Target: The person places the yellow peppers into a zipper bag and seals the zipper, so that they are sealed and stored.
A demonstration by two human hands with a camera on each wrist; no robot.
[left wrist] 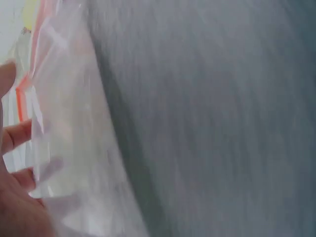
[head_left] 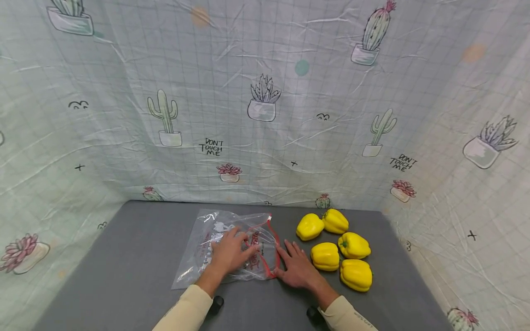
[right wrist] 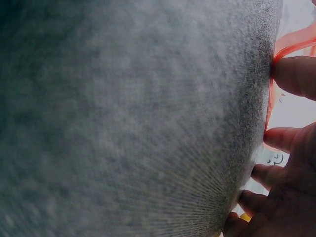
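Observation:
A clear plastic zip bag (head_left: pixel 215 239) with a red seal strip (head_left: pixel 271 248) lies flat on the grey table (head_left: pixel 132 257). My left hand (head_left: pixel 232 252) rests on top of the bag, fingers spread and straight. My right hand (head_left: pixel 295 266) lies flat on the table at the bag's right edge, fingertips touching the red strip (right wrist: pixel 289 47). In the left wrist view the bag (left wrist: pixel 74 138) shows blurred beside my left hand's fingers (left wrist: pixel 15 136). In the right wrist view my right hand's fingers (right wrist: pixel 296 74) press by the strip. Several yellow bell peppers (head_left: pixel 335 250) sit just right of my right hand.
A cloth printed with cacti (head_left: pixel 265 101) hangs as a wall behind and on both sides of the table. Bare grey surface lies left of the bag and along the near edge.

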